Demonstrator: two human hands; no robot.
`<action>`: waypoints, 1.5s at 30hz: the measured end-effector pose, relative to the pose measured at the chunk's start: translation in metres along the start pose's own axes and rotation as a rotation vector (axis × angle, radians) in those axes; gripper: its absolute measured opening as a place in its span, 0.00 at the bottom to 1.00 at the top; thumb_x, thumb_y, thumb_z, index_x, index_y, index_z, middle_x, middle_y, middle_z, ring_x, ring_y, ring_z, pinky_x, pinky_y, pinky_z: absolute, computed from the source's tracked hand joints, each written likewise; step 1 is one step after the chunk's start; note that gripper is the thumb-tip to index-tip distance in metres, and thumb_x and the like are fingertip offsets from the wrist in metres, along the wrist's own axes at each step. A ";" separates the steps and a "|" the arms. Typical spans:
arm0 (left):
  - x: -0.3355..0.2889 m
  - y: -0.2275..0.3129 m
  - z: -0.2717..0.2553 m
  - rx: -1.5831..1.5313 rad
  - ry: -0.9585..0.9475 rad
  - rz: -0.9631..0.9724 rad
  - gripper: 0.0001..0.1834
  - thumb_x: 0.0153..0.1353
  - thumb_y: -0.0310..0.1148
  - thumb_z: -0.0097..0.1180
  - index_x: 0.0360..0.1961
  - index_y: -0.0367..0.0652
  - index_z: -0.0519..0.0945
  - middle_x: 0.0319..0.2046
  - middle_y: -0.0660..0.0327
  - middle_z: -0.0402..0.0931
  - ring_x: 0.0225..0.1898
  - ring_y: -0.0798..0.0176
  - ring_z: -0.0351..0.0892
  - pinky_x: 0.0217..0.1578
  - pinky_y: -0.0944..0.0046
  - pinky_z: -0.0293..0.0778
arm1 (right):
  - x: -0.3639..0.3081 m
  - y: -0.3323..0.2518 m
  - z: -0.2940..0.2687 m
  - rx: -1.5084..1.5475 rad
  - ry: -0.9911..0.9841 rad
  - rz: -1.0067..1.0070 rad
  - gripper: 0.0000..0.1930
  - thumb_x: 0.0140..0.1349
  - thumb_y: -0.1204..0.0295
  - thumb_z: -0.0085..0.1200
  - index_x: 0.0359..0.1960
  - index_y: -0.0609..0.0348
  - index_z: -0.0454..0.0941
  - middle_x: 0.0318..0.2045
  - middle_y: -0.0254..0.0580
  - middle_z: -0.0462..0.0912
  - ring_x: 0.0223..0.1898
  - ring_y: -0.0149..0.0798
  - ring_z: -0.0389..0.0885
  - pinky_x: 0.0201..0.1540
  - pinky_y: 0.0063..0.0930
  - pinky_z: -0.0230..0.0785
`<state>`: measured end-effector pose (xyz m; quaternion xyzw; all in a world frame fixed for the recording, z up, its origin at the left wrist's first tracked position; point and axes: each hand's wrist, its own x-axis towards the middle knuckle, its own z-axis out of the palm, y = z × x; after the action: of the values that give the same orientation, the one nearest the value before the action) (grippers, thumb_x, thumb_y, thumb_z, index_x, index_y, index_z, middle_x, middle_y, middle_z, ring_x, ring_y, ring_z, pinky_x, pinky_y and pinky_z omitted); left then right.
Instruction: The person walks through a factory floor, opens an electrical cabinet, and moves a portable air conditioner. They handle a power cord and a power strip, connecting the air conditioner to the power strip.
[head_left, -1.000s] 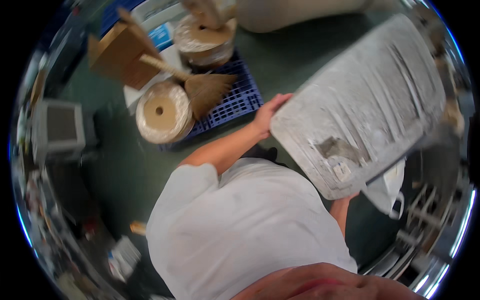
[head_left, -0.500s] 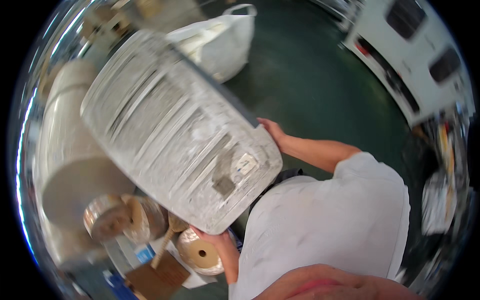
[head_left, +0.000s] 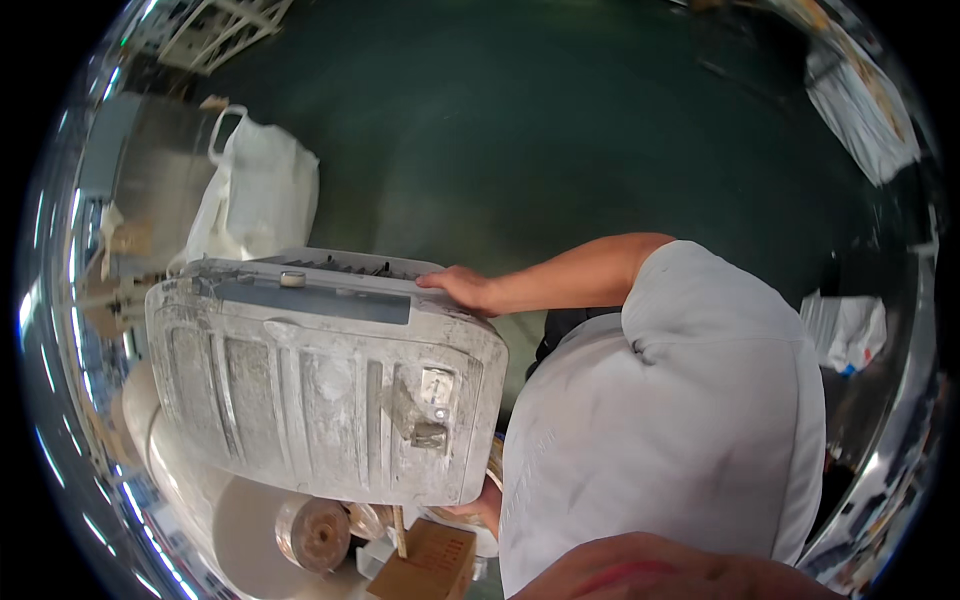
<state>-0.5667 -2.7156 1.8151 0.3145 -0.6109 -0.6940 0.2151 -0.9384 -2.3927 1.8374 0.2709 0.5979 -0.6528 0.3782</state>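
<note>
The scuffed grey-white shell (head_left: 325, 400), a rounded rectangle of what looks like hard plastic, spans the middle of the view towards 8 and 9 o'clock, in front of the person's white-shirted torso (head_left: 680, 400). The right hand (head_left: 462, 288) has its fingers clamped over the rim at the shell's own 1 to 2 o'clock. The left hand (head_left: 487, 504) is at the 4 to 5 o'clock corner, largely hidden, so I cannot tell how its fingers close.

The shell looks stiff, its raised ribs keeping the broad face from flexing. It is probably bulky more than heavy, though the far end, with no hand on it, would pull down on the wrists. The chalky, worn face may feel dusty and a little slick; chips at the edge seem likelier than breakage. Firm holds are the rim beside the flat dark-grey strip (head_left: 340, 303) and the opposite long edge, both nearer mid-length for balance.

The dark green floor (head_left: 560, 140) stretches widest from 12 to 1 o'clock, giving the most room. At 10 o'clock a slumped white plastic bag (head_left: 265, 185) with a loop handle lies just past the upper edge; contact is unclear. Towards 7 o'clock are a film-wrapped brown reel (head_left: 315, 535), a large pale cylindrical roll (head_left: 245, 520) and a brown cardboard box (head_left: 425, 560), crowding the lower edge.
</note>
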 end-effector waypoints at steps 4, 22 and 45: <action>-0.024 -0.032 -0.009 0.689 -0.233 0.293 0.38 0.69 0.57 0.46 0.68 0.36 0.66 0.68 0.50 0.67 0.63 0.46 0.73 0.58 0.43 0.76 | 0.025 0.053 -0.007 0.107 -0.113 -0.001 0.33 0.68 0.45 0.50 0.60 0.62 0.79 0.61 0.49 0.78 0.60 0.44 0.76 0.62 0.41 0.67; -0.235 -0.196 -0.167 -0.437 0.189 -0.163 0.44 0.71 0.69 0.32 0.78 0.51 0.55 0.77 0.58 0.55 0.76 0.46 0.55 0.74 0.44 0.53 | -0.010 0.457 -0.025 0.254 -0.442 -0.136 0.35 0.66 0.47 0.53 0.63 0.65 0.76 0.60 0.57 0.78 0.59 0.50 0.78 0.61 0.44 0.68; -0.689 -1.371 0.123 0.508 -0.587 0.783 0.25 0.80 0.39 0.41 0.69 0.33 0.57 0.66 0.47 0.62 0.64 0.57 0.66 0.66 0.56 0.61 | 0.307 1.405 -0.963 0.726 0.324 -0.802 0.25 0.77 0.54 0.38 0.61 0.59 0.76 0.56 0.41 0.82 0.55 0.35 0.81 0.59 0.33 0.74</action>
<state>-0.0465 -1.9369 0.5937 -0.1010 -0.8648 -0.4514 0.1954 -0.0585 -1.4945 0.6474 0.2323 0.4414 -0.8592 -0.1136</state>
